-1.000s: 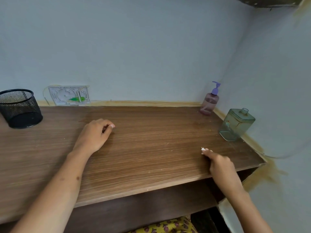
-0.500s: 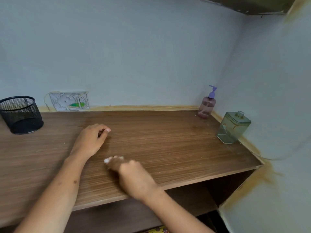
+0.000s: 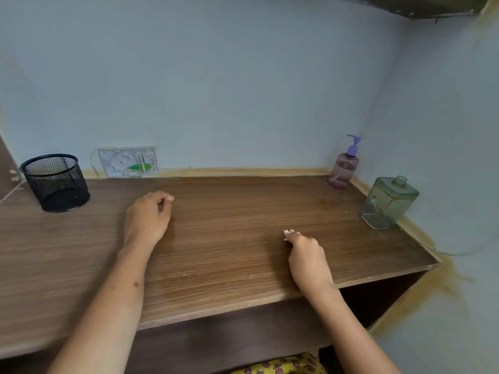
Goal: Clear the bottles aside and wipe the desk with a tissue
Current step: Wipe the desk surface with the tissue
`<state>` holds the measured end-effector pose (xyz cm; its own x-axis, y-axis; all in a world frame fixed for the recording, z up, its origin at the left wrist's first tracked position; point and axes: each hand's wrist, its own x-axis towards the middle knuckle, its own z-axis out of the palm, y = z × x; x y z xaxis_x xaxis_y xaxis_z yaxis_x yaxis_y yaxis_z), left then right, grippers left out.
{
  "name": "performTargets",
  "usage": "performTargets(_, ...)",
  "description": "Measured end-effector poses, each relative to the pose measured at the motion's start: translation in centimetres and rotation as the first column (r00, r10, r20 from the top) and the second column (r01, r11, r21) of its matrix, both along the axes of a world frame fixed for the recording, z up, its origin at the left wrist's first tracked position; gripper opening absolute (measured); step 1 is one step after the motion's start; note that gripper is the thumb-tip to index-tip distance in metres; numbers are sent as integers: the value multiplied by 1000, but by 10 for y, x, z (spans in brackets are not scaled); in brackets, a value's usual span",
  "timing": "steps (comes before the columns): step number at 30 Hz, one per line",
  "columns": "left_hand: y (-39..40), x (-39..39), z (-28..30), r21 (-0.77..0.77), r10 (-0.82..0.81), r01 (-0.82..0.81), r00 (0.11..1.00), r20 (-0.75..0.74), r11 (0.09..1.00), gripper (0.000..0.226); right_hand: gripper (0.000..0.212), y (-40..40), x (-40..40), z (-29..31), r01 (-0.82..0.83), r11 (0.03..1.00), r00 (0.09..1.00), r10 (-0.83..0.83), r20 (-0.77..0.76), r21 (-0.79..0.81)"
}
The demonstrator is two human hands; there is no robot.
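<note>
My right hand [image 3: 307,259] presses a small white tissue [image 3: 289,233] onto the wooden desk [image 3: 229,238], right of centre; only a tip of the tissue shows past the fingers. My left hand [image 3: 148,218] rests on the desk left of centre, fingers curled with nothing in them. A pink pump bottle with a purple top [image 3: 345,166] stands in the back right corner. In front of it, a square green glass bottle [image 3: 388,202] stands against the right wall.
A black mesh pen cup [image 3: 56,183] stands at the back left. A white wall box [image 3: 128,161] sits on the back wall above the desk. Walls close the desk at the back and right. A dark lower shelf [image 3: 229,344] lies under the desk's front edge.
My right hand swept the tissue from the right side to the desk's middle, then back rightward to right of centre. The left hand stayed in place. The bottles did not move.
</note>
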<state>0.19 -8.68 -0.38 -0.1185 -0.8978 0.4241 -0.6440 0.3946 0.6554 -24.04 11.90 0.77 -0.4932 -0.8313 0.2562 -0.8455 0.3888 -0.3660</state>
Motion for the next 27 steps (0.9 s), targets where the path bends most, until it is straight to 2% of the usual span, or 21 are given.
performTargets(3, -2, 1, -2, 7, 13, -13, 1000, -7, 1000, 20, 47, -18, 23, 1, -56, 998, 998, 57, -18, 25)
performTargets(7, -2, 4, -3, 20, 19, -19, 1000, -9, 1000, 19, 50, -58, 63, -1, -282, 958, 959, 282, 11, 59)
performTargets(10, -4, 5, -4, 26, 18, -18, 1000, -25, 1000, 19, 42, -77, 103, 1, -516, 855, 856, 516, 30, 53)
performTargets(13, -4, 6, -4, 23, 13, -12, 998, -64, 1000, 17, 35, -79, 133, -1, -724, 685, 687, 726, 2, 76)
performTargets(15, -3, 6, -3, 24, 14, -12, 997, -79, 1000, 16, 40, -75, 137, -6, -788, 608, 609, 793, -22, 94)
performTargets(18, -2, 4, -1, 24, 13, -11, 997, -72, 1000, 17, 43, -72, 125, -9, -828, 554, 554, 832, -30, 91)
performTargets(20, -2, 3, -1, 23, 9, -7, 998, -64, 1000, 17, 43, -70, 113, -6, -832, 541, 542, 840, -29, 120)
performTargets(23, -3, 2, 0, 33, 7, -6, 999, -52, 999, 18, 42, -66, 89, -2, -806, 573, 572, 818, -50, 151)
performTargets(25, -1, 2, 2, 42, 4, -2, 999, -43, 999, 19, 42, -64, 66, 3, -755, 633, 635, 771, -49, 171)
performTargets(27, 1, 1, 2, 44, -6, 8, 1000, -28, 999, 20, 43, -61, 37, 8, -657, 730, 739, 673, -31, 189)
